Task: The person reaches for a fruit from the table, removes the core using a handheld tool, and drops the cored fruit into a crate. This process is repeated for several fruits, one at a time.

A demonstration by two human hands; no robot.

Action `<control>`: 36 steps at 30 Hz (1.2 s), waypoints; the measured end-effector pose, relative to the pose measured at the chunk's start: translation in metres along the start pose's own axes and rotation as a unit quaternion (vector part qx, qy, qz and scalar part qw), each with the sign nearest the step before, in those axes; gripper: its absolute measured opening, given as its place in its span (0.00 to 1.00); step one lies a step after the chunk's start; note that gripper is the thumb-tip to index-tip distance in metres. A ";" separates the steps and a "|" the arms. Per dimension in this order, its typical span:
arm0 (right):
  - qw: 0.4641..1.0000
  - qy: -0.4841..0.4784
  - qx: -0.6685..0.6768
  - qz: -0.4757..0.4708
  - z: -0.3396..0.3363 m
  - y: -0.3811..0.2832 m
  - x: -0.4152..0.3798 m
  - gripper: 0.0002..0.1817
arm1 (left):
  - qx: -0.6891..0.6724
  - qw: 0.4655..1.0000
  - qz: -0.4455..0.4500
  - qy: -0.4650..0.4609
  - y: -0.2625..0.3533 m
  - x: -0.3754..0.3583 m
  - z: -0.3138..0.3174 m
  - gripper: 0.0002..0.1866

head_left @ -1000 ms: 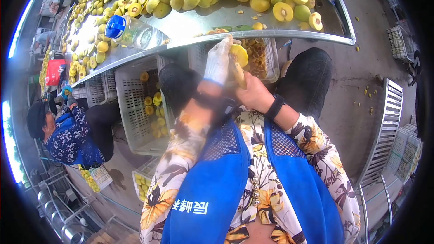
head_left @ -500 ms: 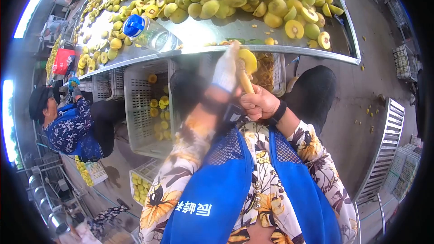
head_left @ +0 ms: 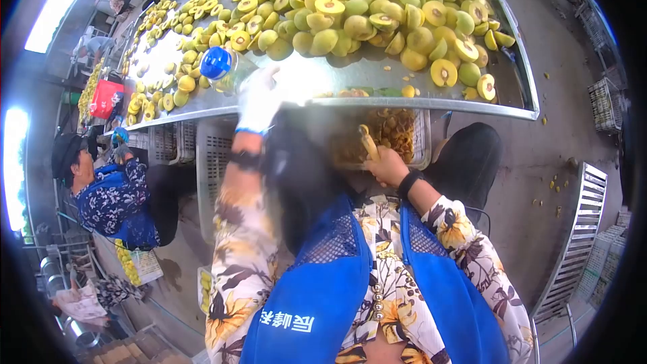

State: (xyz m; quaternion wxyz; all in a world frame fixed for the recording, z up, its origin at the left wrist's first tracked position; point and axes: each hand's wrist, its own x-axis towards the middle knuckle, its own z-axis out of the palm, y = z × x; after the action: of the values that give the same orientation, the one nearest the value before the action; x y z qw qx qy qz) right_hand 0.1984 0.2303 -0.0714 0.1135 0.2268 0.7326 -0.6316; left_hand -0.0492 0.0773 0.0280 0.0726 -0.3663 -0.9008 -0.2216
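My left hand (head_left: 259, 100), in a white glove, reaches over the near edge of the metal table, beside a clear plastic bottle with a blue cap (head_left: 217, 63). It is smeared by motion, so whether its fingers hold anything cannot be made out. Above my lap, my right hand (head_left: 389, 166) is bare and wrapped around a short coring tool with a pale wooden-looking handle (head_left: 368, 140), its tip pointing up toward the table. Beyond both hands, halved yellow-green fruit like peaches (head_left: 330, 5) lie heaped, several with brown pits showing.
The metal table's rim (head_left: 418, 102) runs across in front of me. Below it stands a crate (head_left: 423, 138) of brownish scraps, with a pale crate (head_left: 210, 162) to the left. A co-worker (head_left: 111, 192) sits at left. A slatted metal rack (head_left: 573, 236) leans at right.
My left hand has moved left and forward, away from the tool, to beside the bottle; the fruit half it held is out of sight. My right hand keeps the tool, slightly lower in view.
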 end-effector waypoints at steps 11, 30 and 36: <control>0.992 0.100 -0.063 -0.040 -0.031 -0.005 -0.027 0.10 | -0.056 0.998 0.010 -0.032 0.028 0.092 0.106 0.30; 0.972 0.170 -0.135 -0.088 -0.012 -0.074 -0.025 0.17 | -0.308 0.950 -0.048 -0.008 0.080 -0.051 0.071 0.20; 0.972 0.171 -0.146 -0.065 -0.009 -0.067 -0.024 0.17 | -0.510 0.853 -0.112 0.011 0.108 -0.055 0.073 0.18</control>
State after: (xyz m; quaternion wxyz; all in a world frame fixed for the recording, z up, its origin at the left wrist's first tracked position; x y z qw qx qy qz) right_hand 0.1882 0.2279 -0.0008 -0.0230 0.2646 0.8387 -0.4754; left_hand 0.0673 0.1440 -0.0163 -0.1393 -0.2462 -0.6953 -0.6607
